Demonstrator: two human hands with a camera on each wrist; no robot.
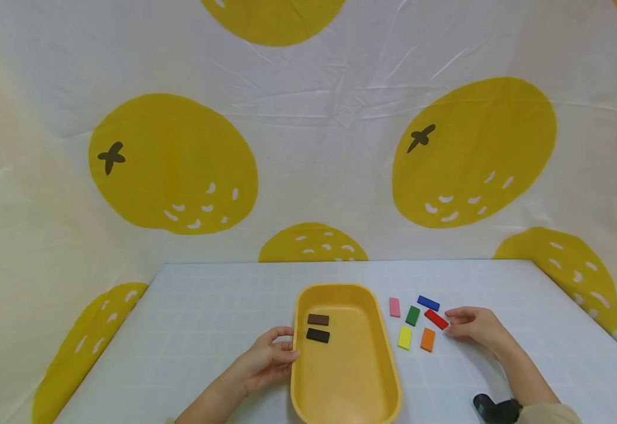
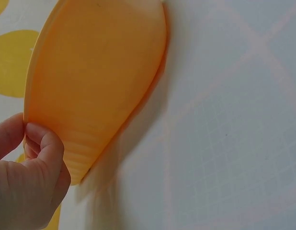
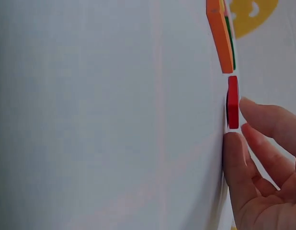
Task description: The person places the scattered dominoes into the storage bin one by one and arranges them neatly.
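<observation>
A yellow tray (image 1: 348, 377) lies on the table, with a brown block (image 1: 318, 320) and a black block (image 1: 318, 335) inside near its left wall. My left hand (image 1: 268, 360) pinches the tray's left rim between thumb and fingers; the left wrist view shows this hand (image 2: 30, 172) from close by. At the right, my right hand (image 1: 475, 328) is beside a red block (image 1: 436, 319), fingertips spread around its near end. From the right wrist, the red block (image 3: 233, 102) appears just beyond the thumb and finger, with small gaps between.
Around the red block lie a blue block (image 1: 428, 303), a green block (image 1: 413, 315), a pink block (image 1: 394, 307), a yellow block (image 1: 404, 338) and an orange block (image 1: 427, 340). A black device (image 1: 496, 409) is at the right wrist. A patterned cloth (image 1: 324, 153) hangs behind the table.
</observation>
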